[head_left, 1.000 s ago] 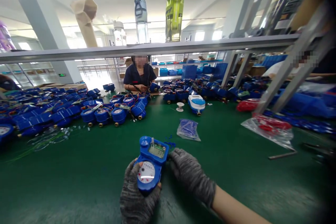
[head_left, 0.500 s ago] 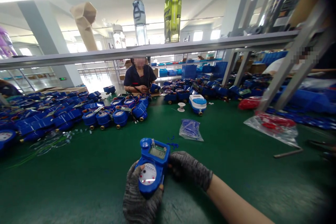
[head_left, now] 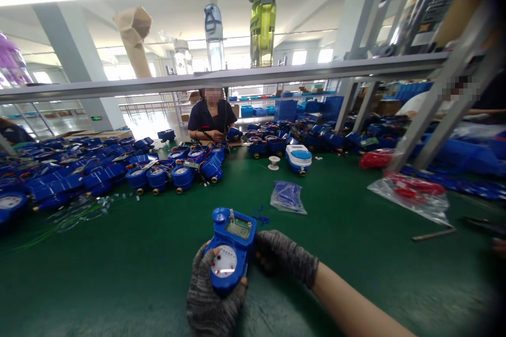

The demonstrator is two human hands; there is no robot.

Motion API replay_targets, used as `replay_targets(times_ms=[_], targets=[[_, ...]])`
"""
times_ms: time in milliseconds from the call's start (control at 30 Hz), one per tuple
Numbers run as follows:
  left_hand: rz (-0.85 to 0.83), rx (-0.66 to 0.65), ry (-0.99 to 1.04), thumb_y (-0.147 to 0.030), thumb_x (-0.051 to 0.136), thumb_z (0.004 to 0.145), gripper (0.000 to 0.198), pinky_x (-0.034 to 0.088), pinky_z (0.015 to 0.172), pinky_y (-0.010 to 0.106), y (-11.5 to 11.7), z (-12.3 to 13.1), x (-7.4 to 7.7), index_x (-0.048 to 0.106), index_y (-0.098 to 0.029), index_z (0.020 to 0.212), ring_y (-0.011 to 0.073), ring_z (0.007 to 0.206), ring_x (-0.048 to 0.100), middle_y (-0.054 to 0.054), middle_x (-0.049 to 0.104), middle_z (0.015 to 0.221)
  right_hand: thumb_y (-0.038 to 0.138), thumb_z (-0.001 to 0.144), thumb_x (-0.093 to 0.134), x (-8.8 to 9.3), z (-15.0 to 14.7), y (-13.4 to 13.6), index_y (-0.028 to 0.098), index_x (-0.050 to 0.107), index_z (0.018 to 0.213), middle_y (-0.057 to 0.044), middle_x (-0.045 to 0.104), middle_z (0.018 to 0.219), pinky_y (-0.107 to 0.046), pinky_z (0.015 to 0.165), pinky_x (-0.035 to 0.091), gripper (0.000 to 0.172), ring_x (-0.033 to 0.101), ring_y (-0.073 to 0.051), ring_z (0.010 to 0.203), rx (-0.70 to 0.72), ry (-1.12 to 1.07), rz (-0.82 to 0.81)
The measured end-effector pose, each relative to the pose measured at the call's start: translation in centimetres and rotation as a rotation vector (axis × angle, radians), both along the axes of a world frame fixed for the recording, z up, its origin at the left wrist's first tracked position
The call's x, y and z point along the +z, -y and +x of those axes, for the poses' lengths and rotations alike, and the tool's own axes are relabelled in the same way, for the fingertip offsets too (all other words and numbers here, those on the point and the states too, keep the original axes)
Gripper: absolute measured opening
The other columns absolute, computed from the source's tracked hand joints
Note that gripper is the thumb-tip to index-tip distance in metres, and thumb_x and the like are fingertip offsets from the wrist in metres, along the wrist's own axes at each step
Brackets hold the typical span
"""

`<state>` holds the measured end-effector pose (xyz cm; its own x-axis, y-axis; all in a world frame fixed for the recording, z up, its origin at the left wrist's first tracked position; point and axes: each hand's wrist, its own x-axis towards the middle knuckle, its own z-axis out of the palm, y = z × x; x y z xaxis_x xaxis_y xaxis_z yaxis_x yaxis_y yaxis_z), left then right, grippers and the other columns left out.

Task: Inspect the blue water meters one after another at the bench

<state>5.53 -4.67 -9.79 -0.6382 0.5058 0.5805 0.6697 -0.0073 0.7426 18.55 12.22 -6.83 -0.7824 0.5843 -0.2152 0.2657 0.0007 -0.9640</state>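
A blue water meter (head_left: pixel 242 246) with a round white dial and a small grey display is tilted up toward me above the green bench. My left hand (head_left: pixel 207 295), in a grey fingerless glove, is wrapped round the dial end, thumb across the face. At the meter's right side is my right hand (head_left: pixel 285 258), gloved the same way, with its fingers curled in shadow. What those fingers grip, if anything, is hidden. Small blue pieces (head_left: pixel 263 219) lie just beyond the meter, beside a clear bag of blue parts (head_left: pixel 288 196).
Several blue meters (head_left: pixel 182 178) with loose wires crowd the left and back. Behind stand a white spool (head_left: pixel 273 162) and a white-and-blue meter (head_left: pixel 299 159). To the right lie a bag of red parts (head_left: pixel 415 192) and a hex key (head_left: pixel 434 234). A co-worker (head_left: pixel 212 118) sits opposite, below a shelf (head_left: pixel 300 69) of bottles.
The view has shifted slightly. Both hands and the water meter keep nearly the same pose, the left still round it and the right at its side.
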Motion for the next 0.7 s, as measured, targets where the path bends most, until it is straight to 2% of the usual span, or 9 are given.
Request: replay_targets(times_ms=[233,533,700], targets=[[-0.004,0.006,0.015,-0.039,0.07,0.071,0.053,0.055,0.088,0.044,-0.11,-0.07,-0.24,0.051,-0.022,0.118,0.0286,0.109,0.059,0.012,0.05,0.131,0.032,0.075,0.065,0.0,-0.09,-0.42,0.015,0.06,0.068,-0.003,0.06,0.064,-0.023,0.052,0.044,0.019,0.053,-0.011,0.056,0.035,-0.012,0.006],[-0.03,-0.009,0.082,-0.04,0.072,0.069,0.055,0.055,0.091,0.046,0.03,-0.14,-0.33,0.053,-0.023,0.117,0.0301,0.113,0.058,0.011,0.049,0.133,0.035,0.078,0.06,0.15,-0.04,0.09,0.015,0.059,0.068,-0.002,0.058,0.063,-0.021,0.052,0.043,0.023,0.051,-0.01,0.056,-0.009,0.001,0.038],[-0.021,-0.026,0.108,-0.039,0.073,0.069,0.056,0.057,0.087,0.043,0.02,-0.18,-0.45,0.052,-0.023,0.118,0.0289,0.11,0.06,0.011,0.048,0.135,0.039,0.078,0.061,0.12,-0.31,-0.05,0.015,0.059,0.067,-0.003,0.057,0.064,-0.022,0.051,0.044,0.027,0.05,-0.01,0.055,-0.005,-0.012,0.031]])
